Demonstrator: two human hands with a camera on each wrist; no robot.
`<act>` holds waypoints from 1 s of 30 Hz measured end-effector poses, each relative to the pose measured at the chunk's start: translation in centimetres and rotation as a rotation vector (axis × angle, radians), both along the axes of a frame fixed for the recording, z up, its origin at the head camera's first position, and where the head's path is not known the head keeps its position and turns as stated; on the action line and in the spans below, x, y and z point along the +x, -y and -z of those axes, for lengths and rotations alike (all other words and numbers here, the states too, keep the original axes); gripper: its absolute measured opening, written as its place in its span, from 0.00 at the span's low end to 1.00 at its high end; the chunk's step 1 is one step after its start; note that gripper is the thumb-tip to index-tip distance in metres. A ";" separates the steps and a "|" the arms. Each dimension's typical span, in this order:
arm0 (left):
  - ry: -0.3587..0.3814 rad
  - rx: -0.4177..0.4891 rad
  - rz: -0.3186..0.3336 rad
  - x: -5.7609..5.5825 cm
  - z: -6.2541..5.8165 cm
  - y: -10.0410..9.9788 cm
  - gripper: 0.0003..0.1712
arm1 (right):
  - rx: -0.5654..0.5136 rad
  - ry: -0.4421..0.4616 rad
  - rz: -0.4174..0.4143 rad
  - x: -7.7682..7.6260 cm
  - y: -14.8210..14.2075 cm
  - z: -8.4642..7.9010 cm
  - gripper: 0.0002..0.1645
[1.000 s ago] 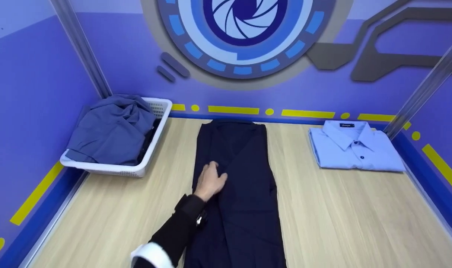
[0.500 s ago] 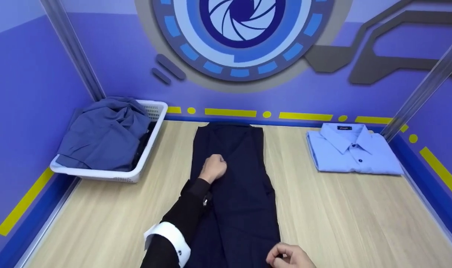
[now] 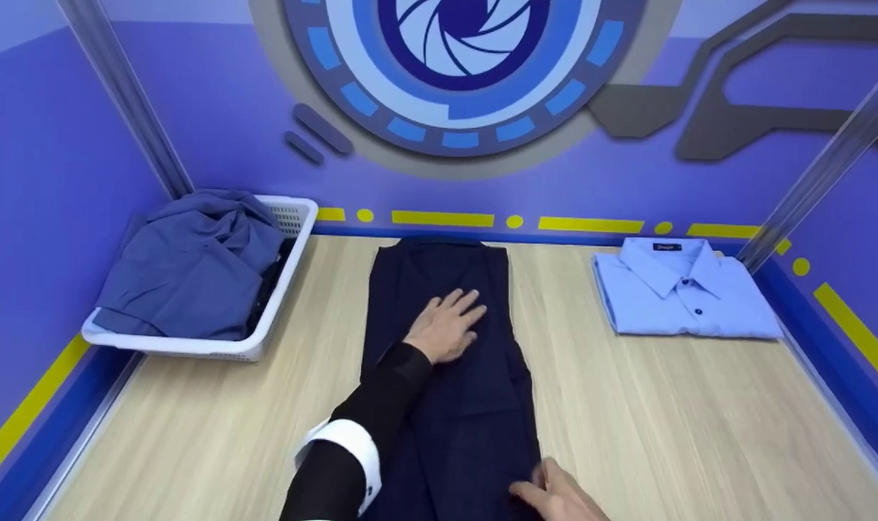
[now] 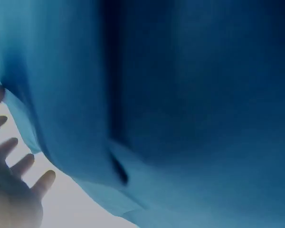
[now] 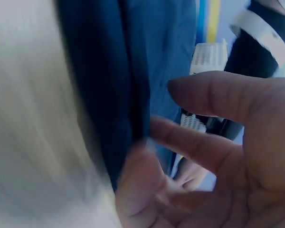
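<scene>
A dark navy shirt (image 3: 453, 420) lies on the table, its sides folded in to make a long strip with the collar at the far end. My left hand (image 3: 446, 325) rests on its upper part, fingers straight and spread. In the left wrist view, the left hand (image 4: 12, 190) shows spread fingers at the lower left, beside the cloth. At the shirt's near right edge is my right hand (image 3: 560, 498). The right wrist view has the right hand (image 5: 218, 156) blurred, its thumb and index finger apart and the fingers by the fabric edge (image 5: 133, 95).
A white basket (image 3: 283, 289) at the back left holds a heap of grey-blue clothing (image 3: 193, 268) with something dark underneath. A folded light blue shirt (image 3: 688, 297) lies at the back right. Purple-blue panels (image 3: 215, 101) wall in the wooden tabletop (image 3: 670, 434).
My left hand has gone from loosely curled to spread and moved a little right on the navy shirt. The right hand has come into view at the shirt's right edge, its fingers parting.
</scene>
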State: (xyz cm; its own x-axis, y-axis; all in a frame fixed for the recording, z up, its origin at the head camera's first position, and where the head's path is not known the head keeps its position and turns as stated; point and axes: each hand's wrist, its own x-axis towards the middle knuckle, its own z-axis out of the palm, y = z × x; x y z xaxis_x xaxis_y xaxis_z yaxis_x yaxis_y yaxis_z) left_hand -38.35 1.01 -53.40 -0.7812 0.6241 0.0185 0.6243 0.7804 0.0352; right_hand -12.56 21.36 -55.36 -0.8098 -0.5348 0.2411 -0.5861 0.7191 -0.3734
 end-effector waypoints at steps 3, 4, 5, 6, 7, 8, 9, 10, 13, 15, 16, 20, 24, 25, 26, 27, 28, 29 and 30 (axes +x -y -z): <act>0.095 -0.103 -0.016 -0.4 0.1 -0.1 0.33 | 0.178 -0.255 0.024 0.3 0.6 1.2 0.30; 0.116 -0.116 -0.037 -0.5 0.2 0.1 0.33 | 0.239 -0.254 0.025 0.4 0.7 1.3 0.31; 0.124 -0.127 -0.059 -0.5 0.4 0.3 0.34 | 0.274 -0.248 0.010 0.5 0.7 1.4 0.31; 0.126 -0.130 -0.079 -0.6 0.5 0.5 0.34 | 0.299 -0.234 -0.008 0.5 0.7 1.3 0.31; 0.124 -0.129 -0.094 -0.6 0.6 0.7 0.34 | 0.309 -0.212 -0.026 0.4 0.5 1.1 0.32; 0.118 -0.125 -0.103 -0.6 0.6 0.7 0.34 | 0.299 -0.179 -0.039 0.3 0.3 0.7 0.31; 0.103 -0.119 -0.105 -0.5 0.7 0.7 0.34 | 0.275 -0.166 -0.047 0.0 0.1 0.2 0.30; 0.080 -0.111 -0.098 -0.4 0.7 0.6 0.34 | 0.251 -0.160 -0.047 -0.3 -0.1 -0.3 0.29; 0.002 -0.119 -0.047 -0.3 0.5 -0.6 0.32 | 0.194 -0.086 -0.028 -1.4 -0.5 -1.9 0.30; -0.051 -0.128 -0.001 -0.4 0.4 -1.8 0.31 | 0.202 -0.059 -0.006 -1.9 -0.5 -2.3 0.34; -0.066 -0.133 0.019 -0.6 0.3 -2.4 0.31 | 0.234 -0.044 -0.001 -1.9 -0.4 -2.3 0.37; -0.031 -0.173 0.013 -1.3 0.7 -4.6 0.30 | 0.365 -0.158 -0.021 -1.3 0.2 -0.2 0.45; 0.041 -0.175 -0.049 -2.2 1.7 -5.4 0.30 | 0.443 -0.492 0.063 -0.5 1.0 3.1 0.42; 0.044 -0.167 -0.053 -2.4 1.8 -5.5 0.30 | 0.447 -0.554 0.094 -0.5 1.1 3.7 0.41; 0.044 -0.162 -0.052 -2.5 1.8 -5.5 0.30 | 0.445 -0.622 0.122 -0.5 1.2 4.3 0.40; 0.036 -0.156 -0.047 -2.7 1.7 -5.6 0.30 | 0.446 -0.660 0.147 -0.5 1.3 4.6 0.39; 0.030 -0.154 -0.038 -2.8 1.7 -5.6 0.30 | 0.446 -0.676 0.160 -0.5 1.3 4.7 0.39; 0.030 -0.152 -0.028 -3.0 1.5 -5.7 0.30 | 0.449 -0.680 0.165 -0.5 1.2 4.7 0.39; 0.031 -0.146 -0.017 -3.1 1.4 -5.8 0.30 | 0.449 -0.675 0.161 -0.7 1.1 4.5 0.39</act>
